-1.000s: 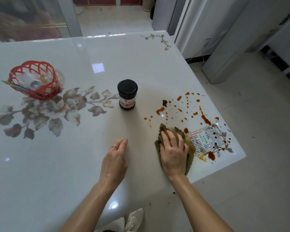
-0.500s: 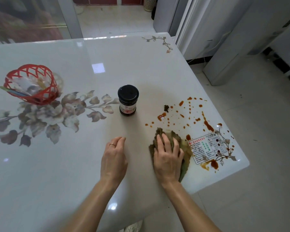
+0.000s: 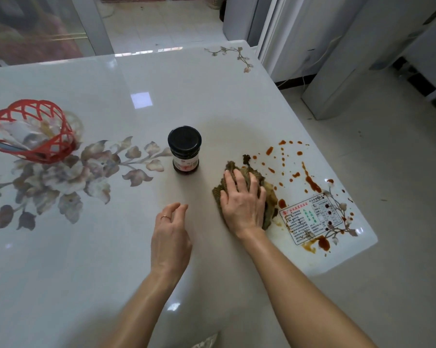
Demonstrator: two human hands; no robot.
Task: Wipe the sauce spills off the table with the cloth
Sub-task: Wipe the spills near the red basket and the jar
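- The table [image 3: 211, 101] is a glossy white slab with rounded corners and a printed spray of grey-brown flowers; its surface mirrors a window.
- The red basket [image 3: 31, 131], open plastic lattice with a scalloped rim, stands far out to the left of the pressing hand, holding pale crumpled wrappers.
- The cloth [image 3: 268, 194] is a coarse, knobbly, olive-brown rag, bunched into a rough lump whose longer axis runs away from the person, slightly leftward.
- The right hand [image 3: 244, 202] lies flat on top of the cloth, fingers spread and straight, palm pressing down rather than pinching it.
- The left hand [image 3: 170, 234], with a thin ring, hovers or rests just left of that hand, fingers loosely curled, holding nothing.
- The jar [image 3: 185, 150], dark glass with a black round lid, stands upright just beyond and left of the cloth; its label is unreadable.
- The sticker [image 3: 312, 218], a white rectangle of small red and green print, too small to read, lies just right of the cloth.
- The sauce spills [image 3: 309, 179] are orange-brown drops and streaks scattered right of and beyond the cloth.
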